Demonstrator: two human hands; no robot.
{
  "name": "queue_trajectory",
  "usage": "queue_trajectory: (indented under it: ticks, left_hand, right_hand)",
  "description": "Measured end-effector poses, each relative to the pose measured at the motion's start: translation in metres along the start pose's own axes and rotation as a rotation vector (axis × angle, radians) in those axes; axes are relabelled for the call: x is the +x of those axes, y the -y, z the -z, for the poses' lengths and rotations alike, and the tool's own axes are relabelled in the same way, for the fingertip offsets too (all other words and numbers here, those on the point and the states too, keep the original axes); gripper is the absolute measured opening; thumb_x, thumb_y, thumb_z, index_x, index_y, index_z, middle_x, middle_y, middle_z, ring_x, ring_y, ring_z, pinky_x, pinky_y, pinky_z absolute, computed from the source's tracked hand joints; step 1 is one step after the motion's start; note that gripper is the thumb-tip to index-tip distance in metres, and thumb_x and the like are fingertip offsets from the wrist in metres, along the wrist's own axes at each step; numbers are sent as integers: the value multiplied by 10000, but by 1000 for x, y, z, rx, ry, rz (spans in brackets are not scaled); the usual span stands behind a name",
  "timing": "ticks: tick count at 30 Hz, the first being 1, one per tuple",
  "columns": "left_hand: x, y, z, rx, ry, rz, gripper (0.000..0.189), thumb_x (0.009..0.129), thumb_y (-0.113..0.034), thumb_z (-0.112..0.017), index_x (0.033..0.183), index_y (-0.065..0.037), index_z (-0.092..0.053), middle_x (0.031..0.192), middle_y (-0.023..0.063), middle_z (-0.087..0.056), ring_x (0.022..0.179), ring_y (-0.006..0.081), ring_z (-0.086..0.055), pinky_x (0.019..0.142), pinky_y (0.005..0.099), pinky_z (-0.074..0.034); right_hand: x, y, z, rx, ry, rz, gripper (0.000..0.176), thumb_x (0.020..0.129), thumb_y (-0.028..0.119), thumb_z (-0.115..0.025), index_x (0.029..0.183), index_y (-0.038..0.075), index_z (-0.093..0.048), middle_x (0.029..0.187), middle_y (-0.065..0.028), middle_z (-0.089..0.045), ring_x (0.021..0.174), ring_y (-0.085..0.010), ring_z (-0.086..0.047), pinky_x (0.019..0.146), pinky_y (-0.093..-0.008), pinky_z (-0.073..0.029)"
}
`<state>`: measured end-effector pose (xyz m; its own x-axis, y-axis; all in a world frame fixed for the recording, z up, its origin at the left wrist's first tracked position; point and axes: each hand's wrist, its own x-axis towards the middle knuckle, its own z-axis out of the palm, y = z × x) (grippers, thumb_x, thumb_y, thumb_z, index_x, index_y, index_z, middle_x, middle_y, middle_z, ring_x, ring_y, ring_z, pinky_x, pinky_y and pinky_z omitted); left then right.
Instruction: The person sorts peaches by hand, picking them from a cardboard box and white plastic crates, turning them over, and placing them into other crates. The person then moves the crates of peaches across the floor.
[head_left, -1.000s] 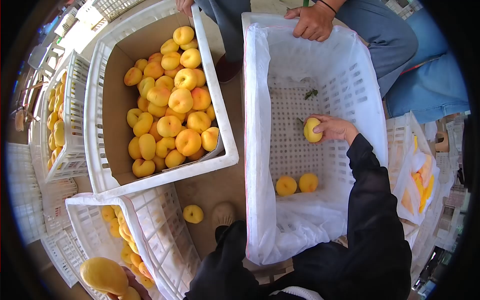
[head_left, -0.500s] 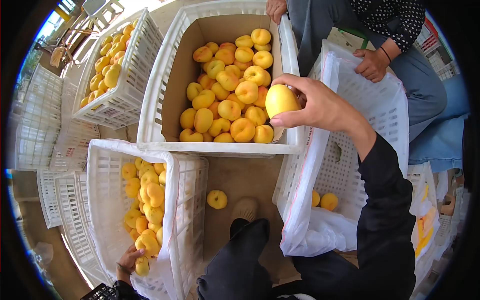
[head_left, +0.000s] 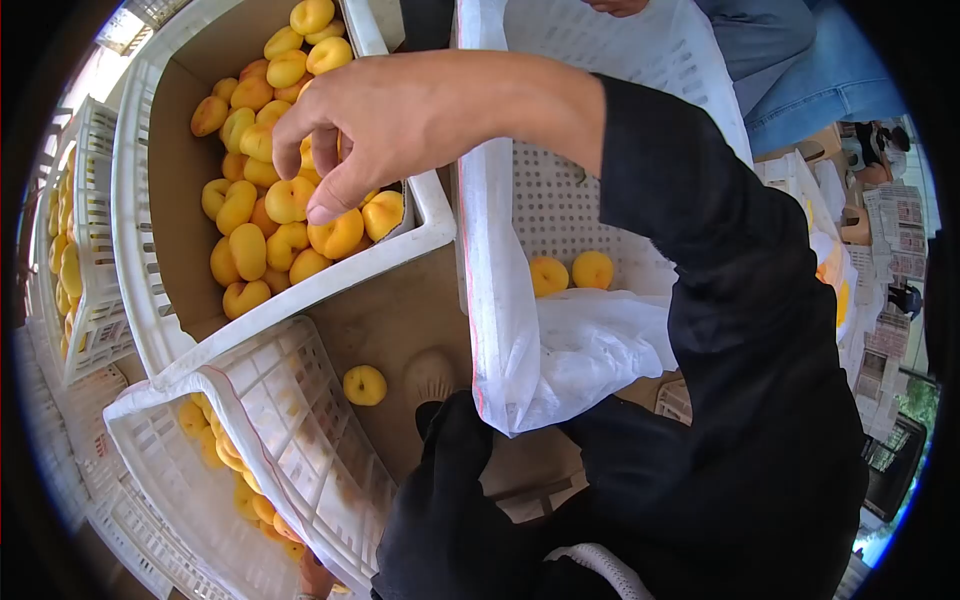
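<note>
My right hand (head_left: 385, 120) hovers over the front right part of a white crate (head_left: 290, 325) lined with cardboard and filled with yellow peaches (head_left: 247, 250). Its thumb and fingers are curved but apart, and I see nothing held between them. At the bottom edge, my left hand (head_left: 318, 578) shows only in part, beside the peaches in the lower left crate (head_left: 315, 440); its fingers are hidden. Two peaches (head_left: 592, 270) sit in the right crate (head_left: 720, 75), which has a white plastic liner (head_left: 590, 345).
A single peach (head_left: 365, 385) lies on the floor beside my shoe (head_left: 428, 376). Another crate of peaches (head_left: 100, 300) stands at the far left. At the top, another person's hand (head_left: 617, 6) and legs in jeans (head_left: 830, 90) are behind the right crate.
The view has swung to the right. The peach is gone from my right hand, which now has its fingers apart over the cardboard-lined crate. My left hand has slipped mostly out of sight.
</note>
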<state>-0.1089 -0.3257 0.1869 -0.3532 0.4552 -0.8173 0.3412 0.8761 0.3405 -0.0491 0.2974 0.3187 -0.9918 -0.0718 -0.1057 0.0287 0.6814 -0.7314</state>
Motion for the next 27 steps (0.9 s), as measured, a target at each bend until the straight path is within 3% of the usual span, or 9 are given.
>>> queue_trajectory:
  ticks: [3, 5, 7, 9, 10, 13, 16, 23, 27]
  left_hand:
    - [-1, -11, 19, 90, -12, 47, 416, 710, -130, -687, 1089, -7, -565, 986, 146, -634, 866, 267, -625, 774, 347, -489]
    - [-14, -22, 31, 142, -35, 100, 415, 720, -143, -675, 1097, -9, -564, 994, 155, -631, 866, 270, -623, 779, 350, -486]
    - [-31, -33, 47, 203, -55, 160, 414, 730, -155, -664, 1105, -10, -564, 1003, 164, -628, 866, 273, -620, 785, 353, -483]
    - [-40, -39, 60, 257, -82, 209, 414, 740, -168, -652, 1113, -12, -563, 1012, 172, -624, 867, 276, -617, 790, 356, -480]
    - [-46, -30, 67, 370, -401, 86, 405, 834, -239, -663, 1161, -24, -558, 933, 107, -629, 734, 213, -587, 638, 303, -490]
    - [-32, -178, 130, 345, -796, -74, 324, 850, -182, -646, 1120, -13, -590, 960, 129, -635, 827, 210, -605, 717, 331, -498]
    - [-18, -265, 156, 437, -763, -319, 404, 861, -152, -625, 1232, -34, -514, 1045, 135, -608, 908, 229, -592, 772, 349, -499]
    - [46, -371, 136, 532, -443, -786, 380, 600, -50, -729, 950, -12, -588, 852, 123, -600, 730, 303, -582, 671, 376, -470]
    - [58, -388, 134, 525, -367, -978, 353, 624, -73, -737, 942, -30, -591, 843, 97, -600, 716, 262, -590, 643, 352, -472]
  right_hand:
    - [-80, -12, 44, 650, 220, -79, 336, 833, 318, -607, 928, -3, -640, 876, -104, -658, 753, -159, -636, 612, -289, -518]
    - [-118, -52, 52, 716, 435, -395, 321, 823, 321, -614, 873, 7, -656, 867, -111, -657, 726, -153, -635, 586, -265, -525]
    - [-135, -114, -1, 673, 314, -696, 376, 810, 352, -648, 889, -15, -647, 830, -98, -648, 751, -163, -632, 602, -266, -519]
    - [-150, -161, -71, 231, 281, -667, 442, 781, 305, -662, 1071, -10, -553, 937, -133, -636, 894, -241, -603, 747, -324, -494]
    - [-153, -180, -106, 166, 333, -711, 510, 749, 308, -690, 1117, -4, -525, 958, -146, -622, 931, -265, -590, 780, -347, -481]
    - [-144, -195, -161, 32, 489, -732, 620, 680, 291, -754, 1173, 17, -495, 1069, -170, -561, 998, -297, -569, 805, -377, -480]
    - [-150, -190, -186, -97, 542, -690, 698, 613, 235, -806, 1194, 35, -475, 1145, -182, -511, 1028, -326, -553, 791, -395, -492]
    - [-158, -193, -184, -141, 439, -420, 753, 558, 123, -814, 1197, 46, -422, 1133, -189, -513, 1014, -364, -535, 844, -391, -462]
    - [-149, -175, -141, 96, 491, -511, 725, 571, 106, -799, 1188, 61, -421, 1122, -168, -517, 1014, -325, -535, 867, -360, -452]
